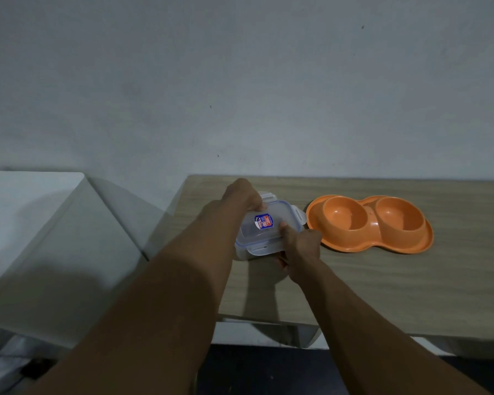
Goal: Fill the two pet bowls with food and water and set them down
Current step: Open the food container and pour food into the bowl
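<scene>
Gripped by both hands, the lidded box [257,238] is held tilted above the table [382,286]. The left hand [241,195] is curled over its 11 o'clock corner. The right hand [300,246] pinches its 4 o'clock edge, thumb on the lid. The double bowl [354,247] is set on the table just beside the box, at 3 o'clock.

A blue-and-orange sticker [263,221] sits on top of the clear plastic box [271,238]; its print is too blurred to read.

Orange double bowl [370,223], wood-grain table [411,286]
</scene>
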A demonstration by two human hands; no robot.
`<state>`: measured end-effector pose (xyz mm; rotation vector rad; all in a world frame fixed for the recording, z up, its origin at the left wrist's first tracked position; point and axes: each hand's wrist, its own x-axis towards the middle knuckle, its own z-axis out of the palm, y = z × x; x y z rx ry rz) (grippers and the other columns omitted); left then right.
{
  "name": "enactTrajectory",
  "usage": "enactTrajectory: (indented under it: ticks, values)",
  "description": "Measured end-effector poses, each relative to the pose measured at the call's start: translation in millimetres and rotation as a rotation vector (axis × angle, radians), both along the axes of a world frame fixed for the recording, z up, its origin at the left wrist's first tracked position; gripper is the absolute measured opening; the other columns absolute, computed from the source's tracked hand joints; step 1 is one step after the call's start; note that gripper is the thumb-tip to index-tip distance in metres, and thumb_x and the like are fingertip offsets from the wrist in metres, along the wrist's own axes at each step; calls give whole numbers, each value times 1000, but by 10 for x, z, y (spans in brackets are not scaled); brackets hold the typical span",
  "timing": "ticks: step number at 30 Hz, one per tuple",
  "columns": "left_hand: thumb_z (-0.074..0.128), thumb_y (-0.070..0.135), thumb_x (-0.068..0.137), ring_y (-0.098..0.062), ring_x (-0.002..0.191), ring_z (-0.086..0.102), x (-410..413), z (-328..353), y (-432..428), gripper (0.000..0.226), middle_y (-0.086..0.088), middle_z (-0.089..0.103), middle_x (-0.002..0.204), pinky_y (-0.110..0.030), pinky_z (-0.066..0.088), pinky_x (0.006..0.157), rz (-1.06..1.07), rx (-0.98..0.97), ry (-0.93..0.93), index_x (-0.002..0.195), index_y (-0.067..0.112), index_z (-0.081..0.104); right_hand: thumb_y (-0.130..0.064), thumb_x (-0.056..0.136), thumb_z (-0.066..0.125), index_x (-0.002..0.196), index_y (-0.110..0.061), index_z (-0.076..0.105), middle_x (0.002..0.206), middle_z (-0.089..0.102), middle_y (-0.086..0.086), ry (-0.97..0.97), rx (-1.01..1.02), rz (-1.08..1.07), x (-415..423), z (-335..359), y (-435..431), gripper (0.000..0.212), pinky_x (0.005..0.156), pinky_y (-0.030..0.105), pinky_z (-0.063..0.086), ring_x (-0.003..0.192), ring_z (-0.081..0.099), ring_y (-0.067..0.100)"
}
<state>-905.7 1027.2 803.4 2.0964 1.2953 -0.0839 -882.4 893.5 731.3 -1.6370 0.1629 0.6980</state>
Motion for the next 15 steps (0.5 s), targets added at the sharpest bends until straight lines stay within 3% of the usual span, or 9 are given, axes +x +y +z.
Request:
enactTrajectory:
  ticks: [2,4,6,10,12,15]
  values:
    - [81,41,73,-32,115,59,-77,-80,-43,65,-14,62,125,-32,45,82,89,17,-25,118,1,58,-42,73,73,122,-14,39,120,56,16,-43,-39,41,3,62,0,66,85,56,56,106,61,37]
    - [80,45,73,-34,116,57,-108,-161,-117,61,-13,60,125,-39,47,90,182,49,-77,116,7,59,-45,62,70,116,-15,44,116,58,16,-72,-78,78,28,119,-1,67,88,57,54,104,61,38]
    - [74,48,77,-34,119,52,-129,-208,-209,56,-13,57,127,-44,46,94,234,74,-91,117,12,58,-37,66,73,117,-15,45,113,59,16,-71,-98,103,62,180,-13,62,86,58,54,101,61,38]
    - [69,38,81,-32,122,45,-214,-226,-284,52,-17,49,130,-36,43,96,235,2,-98,125,20,47,-15,73,71,109,-21,45,98,58,9,-43,-50,76,95,271,-24,45,86,58,54,96,61,36]
    - [71,29,81,-30,118,51,-301,-167,-291,64,-16,50,128,-33,46,91,155,-86,-74,134,19,37,-11,73,70,104,-24,43,94,57,8,-22,-22,62,95,293,-18,43,86,58,54,94,62,35]
    - [74,16,78,-39,108,59,-421,-31,-292,84,-20,50,126,-43,55,77,73,-228,-8,143,22,21,-7,75,70,103,-23,43,100,59,10,-15,-18,69,116,336,-33,43,87,53,55,94,62,34]
